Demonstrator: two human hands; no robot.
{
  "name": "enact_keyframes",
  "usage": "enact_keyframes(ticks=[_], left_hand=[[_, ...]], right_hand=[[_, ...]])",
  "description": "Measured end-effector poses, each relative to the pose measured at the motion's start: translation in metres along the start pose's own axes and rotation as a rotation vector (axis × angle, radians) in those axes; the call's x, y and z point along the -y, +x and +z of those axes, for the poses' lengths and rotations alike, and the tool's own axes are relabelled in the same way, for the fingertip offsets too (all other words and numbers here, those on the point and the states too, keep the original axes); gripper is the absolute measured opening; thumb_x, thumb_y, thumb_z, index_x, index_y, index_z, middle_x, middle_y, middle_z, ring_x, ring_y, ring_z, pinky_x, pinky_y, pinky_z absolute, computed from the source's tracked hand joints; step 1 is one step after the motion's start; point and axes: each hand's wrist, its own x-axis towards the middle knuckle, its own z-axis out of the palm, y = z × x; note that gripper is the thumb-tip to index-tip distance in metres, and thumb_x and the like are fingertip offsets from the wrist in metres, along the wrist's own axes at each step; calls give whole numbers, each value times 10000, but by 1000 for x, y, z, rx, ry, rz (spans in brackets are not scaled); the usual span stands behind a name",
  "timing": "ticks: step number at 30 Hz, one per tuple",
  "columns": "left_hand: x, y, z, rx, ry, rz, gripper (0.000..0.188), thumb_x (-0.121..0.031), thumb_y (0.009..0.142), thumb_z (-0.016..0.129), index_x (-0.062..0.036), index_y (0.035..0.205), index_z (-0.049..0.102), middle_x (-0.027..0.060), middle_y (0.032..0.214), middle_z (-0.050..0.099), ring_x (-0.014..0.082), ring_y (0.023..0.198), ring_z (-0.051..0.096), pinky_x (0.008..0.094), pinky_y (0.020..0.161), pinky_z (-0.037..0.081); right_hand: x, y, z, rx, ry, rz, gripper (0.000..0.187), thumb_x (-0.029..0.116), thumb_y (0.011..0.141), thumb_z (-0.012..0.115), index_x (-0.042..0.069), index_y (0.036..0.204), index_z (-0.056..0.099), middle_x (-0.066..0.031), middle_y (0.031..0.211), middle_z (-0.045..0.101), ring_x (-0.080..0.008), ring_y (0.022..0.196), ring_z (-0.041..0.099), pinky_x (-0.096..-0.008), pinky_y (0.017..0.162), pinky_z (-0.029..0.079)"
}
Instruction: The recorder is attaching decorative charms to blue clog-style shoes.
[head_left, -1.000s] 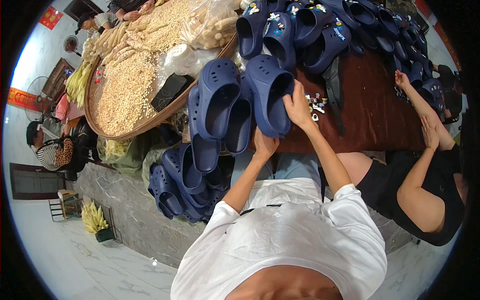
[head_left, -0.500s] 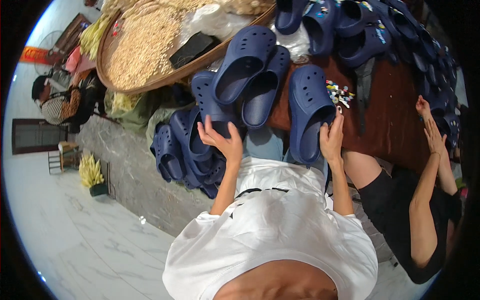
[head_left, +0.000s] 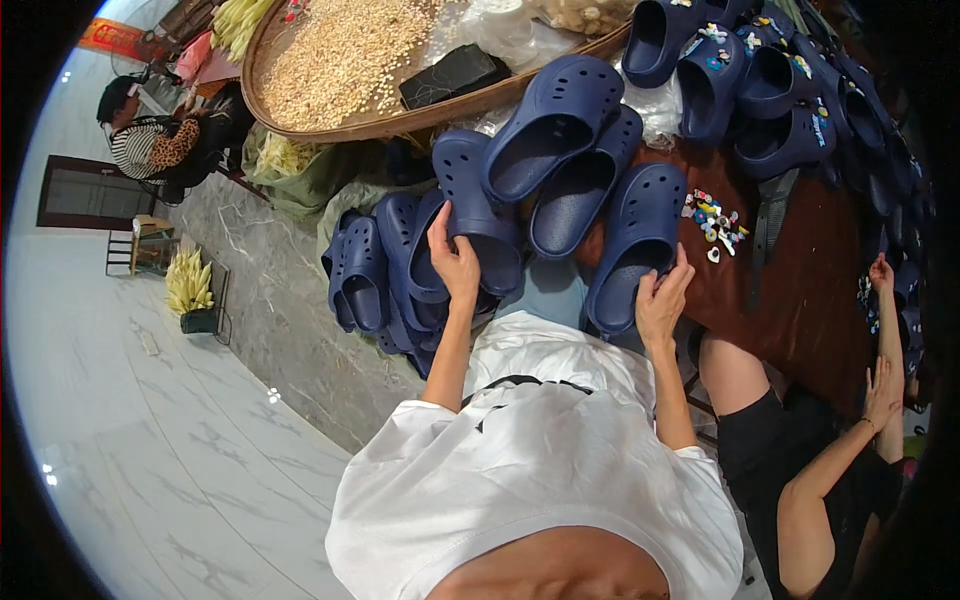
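Beside a navy clog at the left of a row, my left hand is open, its fingers pointing away from me against the clog's side. My right hand is at the right side of another navy clog, thumb at the heel rim and fingers apart. That clog points away from me, its heel over the table's near edge. Between them, two navy clogs overlap, the upper clog resting on the lower clog. Small colourful shoe charms lie in a heap right of my right hand's clog.
More navy clogs are piled at the left; decorated clogs crowd the far right. A round basket of pale kernels stands behind. A dark strap crosses the brown table. A person's arm is at my right; another person sits far left.
The view has shifted, so most things appear further right. My left hand has moved left along its clog's side. My right hand has drawn slightly toward me beside its clog.
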Motion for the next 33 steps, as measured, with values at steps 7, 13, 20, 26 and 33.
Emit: enact_keyframes(ticks=[7, 13, 20, 26, 33], left_hand=[[-15, 36, 1, -106, 236, 393, 463, 97, 794, 444, -64, 1167, 667, 140, 1188, 627, 292, 1128, 566, 357, 955, 430], [-36, 60, 23, -81, 157, 533, 507, 146, 751, 455, -86, 1135, 690, 143, 1198, 615, 300, 1114, 555, 358, 962, 428], [-49, 95, 51, 85, 255, 679, 536, 137, 731, 454, -72, 1175, 669, 152, 1249, 589, 302, 1146, 543, 356, 983, 413], [-49, 85, 51, 20, 374, 739, 645, 61, 724, 533, 23, 1363, 456, 208, 1277, 539, 360, 1190, 500, 400, 1045, 353], [-44, 71, 39, 10, 394, 707, 678, 2, 729, 567, 32, 1388, 410, 225, 1306, 485, 370, 1185, 484, 421, 1018, 380]], right_hand=[[-4, -1, 0, 20, 26, 6, 560, 74, 854, 531, -34, 1372, 348, -222, 1105, 462, -325, 778, 585, -402, 690, 492], [-11, -3, 2, -12, 41, -33, 548, 84, 861, 528, -43, 1366, 359, -210, 1096, 457, -305, 784, 561, -393, 696, 477], [-8, -3, 2, -2, 30, 57, 553, 115, 853, 547, -23, 1359, 374, -227, 1139, 465, -387, 942, 571, -456, 785, 485], [0, -1, 11, 20, 140, 75, 599, 179, 868, 590, -18, 1377, 342, -208, 1079, 456, -363, 948, 548, -442, 791, 476], [-18, -6, 5, 152, 222, 96, 717, 341, 903, 615, -44, 1406, 280, -228, 1140, 453, -369, 986, 549, -427, 832, 463]])
